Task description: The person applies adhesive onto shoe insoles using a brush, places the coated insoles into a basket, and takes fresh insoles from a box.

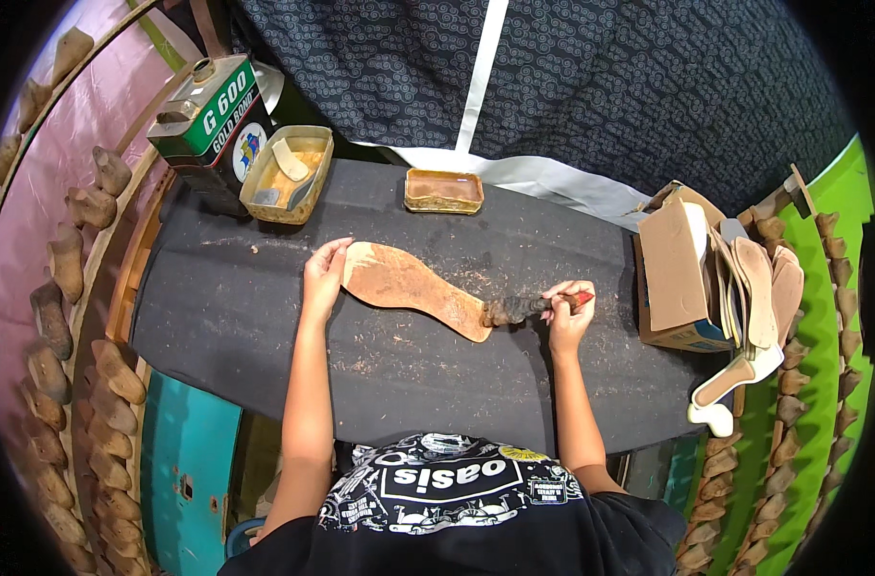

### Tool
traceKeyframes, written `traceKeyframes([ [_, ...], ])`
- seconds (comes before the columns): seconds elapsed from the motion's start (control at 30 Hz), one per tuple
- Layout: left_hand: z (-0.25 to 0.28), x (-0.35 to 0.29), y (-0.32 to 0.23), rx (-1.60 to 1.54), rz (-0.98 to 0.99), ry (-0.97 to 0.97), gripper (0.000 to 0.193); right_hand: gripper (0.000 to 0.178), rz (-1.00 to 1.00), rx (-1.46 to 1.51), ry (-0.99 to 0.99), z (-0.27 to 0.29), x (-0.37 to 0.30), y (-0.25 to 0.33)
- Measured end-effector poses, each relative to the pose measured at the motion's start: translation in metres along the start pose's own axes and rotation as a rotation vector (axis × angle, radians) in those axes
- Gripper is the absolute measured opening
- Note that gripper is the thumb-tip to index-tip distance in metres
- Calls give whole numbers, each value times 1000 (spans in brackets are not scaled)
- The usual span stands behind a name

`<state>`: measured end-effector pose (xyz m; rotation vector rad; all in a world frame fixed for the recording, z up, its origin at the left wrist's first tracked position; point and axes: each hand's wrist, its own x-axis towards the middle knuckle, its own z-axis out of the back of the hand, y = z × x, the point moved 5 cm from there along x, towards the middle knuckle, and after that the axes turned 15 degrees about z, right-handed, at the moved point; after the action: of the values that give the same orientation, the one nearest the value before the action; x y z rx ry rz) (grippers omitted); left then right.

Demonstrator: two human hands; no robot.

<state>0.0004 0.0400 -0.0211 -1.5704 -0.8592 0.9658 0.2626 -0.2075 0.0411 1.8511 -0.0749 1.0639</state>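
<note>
Head view: a sole-shaped tan piece (399, 280) lies slantwise across the middle of the dark worktop (437, 408), its broad end toward the left edge and its narrower end toward the right and a little closer to the near edge. Its brown upper face is unevenly coloured, with a paler patch at the broad end. The left hand (324, 278) pinches that broad end at its rim. The right hand (567, 312) grips a brush (516, 309) with its fingers closed around the red handle; the brush's dark, crusted head touches the narrow end of the piece. Small crumbs are scattered around the piece over the worktop.

Near the middle of the far edge sits a shallow amber tray (443, 204). Toward the far left corner stands a deeper, yellowish container (289, 213) with a pale piece and a grey one inside, just beside a green-and-black metal can (202, 125). At the right edge, a cardboard box (673, 278) stands with pale soles (761, 278) leaning at its side. Beyond the far edge hangs a dark patterned curtain (601, 96); shoe lasts (48, 374) line racks on both sides.
</note>
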Motion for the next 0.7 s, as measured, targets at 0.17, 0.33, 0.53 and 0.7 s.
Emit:
traceKeyframes([
  [0.17,0,0,-1,-6,1,-7,22,19,-24,-5,-68,-7,1,-3],
  [0.33,-2,-2,-3,-3,15,-8,21,18,-26,52,9,-17,-2,-11],
  [0.53,0,-1,-1,-22,31,-4,20,18,-59,78,-23,-20,1,-9],
  [0.7,0,-1,-2,-16,11,-3,21,19,-90,81,27,-19,-5,-10],
])
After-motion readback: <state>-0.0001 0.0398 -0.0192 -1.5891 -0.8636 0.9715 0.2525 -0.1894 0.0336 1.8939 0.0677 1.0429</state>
